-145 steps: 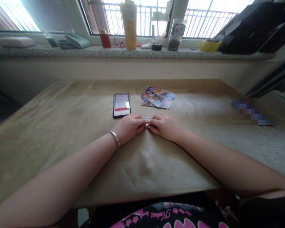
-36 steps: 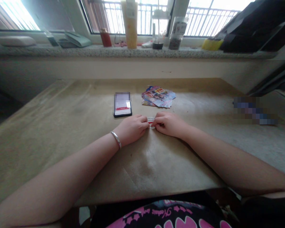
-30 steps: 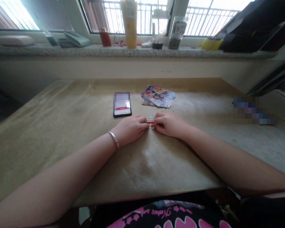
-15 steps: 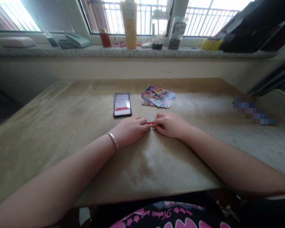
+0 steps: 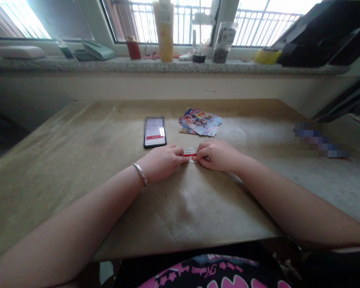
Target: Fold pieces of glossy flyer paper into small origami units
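Note:
A small piece of paper (image 5: 190,152), white with a red band and printed lines, lies on the table between my hands. My left hand (image 5: 163,161), with a silver bangle at its wrist, pinches the paper's left side. On the opposite side, my right hand (image 5: 217,156) has its thumb and fingers closed on the paper's right edge. Both hands rest low on the tabletop, their fingertips close together, and they cover the paper's side edges. Just beyond the left hand lies a phone (image 5: 155,139) with a lit screen, partly blurred.
A fanned pile of colourful printed sheets (image 5: 200,122) lies behind the paper on the table (image 5: 78,160). A blurred item (image 5: 322,141) sits at the right. Bottles, including a tall yellowish one (image 5: 165,36), and a yellow object (image 5: 267,56) line the stone windowsill (image 5: 240,69).
My left hand has shifted slightly left and up. The right hand has moved up a little. The paper looks a bit flatter, with both hands still at its sides.

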Motion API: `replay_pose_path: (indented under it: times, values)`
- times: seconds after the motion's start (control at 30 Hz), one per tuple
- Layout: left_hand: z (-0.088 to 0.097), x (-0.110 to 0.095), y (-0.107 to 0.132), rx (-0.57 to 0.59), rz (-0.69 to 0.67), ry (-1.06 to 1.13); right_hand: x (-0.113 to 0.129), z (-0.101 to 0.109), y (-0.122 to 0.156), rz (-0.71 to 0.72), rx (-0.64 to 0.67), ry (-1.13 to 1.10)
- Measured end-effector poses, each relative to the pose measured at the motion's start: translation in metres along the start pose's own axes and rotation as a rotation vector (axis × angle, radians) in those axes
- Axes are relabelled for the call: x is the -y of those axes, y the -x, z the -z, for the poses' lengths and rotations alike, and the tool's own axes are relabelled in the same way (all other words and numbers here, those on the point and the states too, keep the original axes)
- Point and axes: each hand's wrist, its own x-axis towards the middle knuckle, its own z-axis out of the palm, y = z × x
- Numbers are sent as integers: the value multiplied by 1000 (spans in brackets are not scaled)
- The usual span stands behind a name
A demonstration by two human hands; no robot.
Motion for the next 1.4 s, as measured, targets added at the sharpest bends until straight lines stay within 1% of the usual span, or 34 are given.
replay_pose_path:
  times: [0.17, 0.3, 0.4, 0.5, 0.6, 0.7, 0.87, 1.0, 1.1, 1.2, 1.3, 1.4]
  values:
    - [3, 1, 1, 11, -14, 1, -2, 0, 2, 20, -4, 21]
    - [5, -3, -1, 19, 18, 3, -1, 1, 3, 2, 0, 25]
    - [4, -5, -2, -1, 32, 36, -2, 2, 3, -2, 2, 7]
    - [1, -1, 0, -20, 28, 80, -3, 3, 4, 0, 1, 2]
    - [1, 3, 1, 1, 40, 114, -6, 4, 6, -3, 4, -5]
    - [3, 3, 1, 25, 37, 98, -7, 5, 7, 10, 15, -7]
    - [3, -1, 1, -17, 10, 61, -7, 6, 7, 21, 24, -17]
    - [0, 1, 3, -57, 13, 86, -7, 6, 8, 15, 28, -38]
    - [-2, 1, 3, -63, 14, 68, -9, 5, 9, 7, 15, -56]
    - [-3, -2, 2, -64, 0, 4, -14, 1, 9, 21, -6, -119]
    - [-6, -6, 0, -94, 1, -51, -24, -4, 8, 61, -11, -281]
    - [-8, -7, -1, -123, 12, -74, -31, -10, 7, 13, -36, -421]
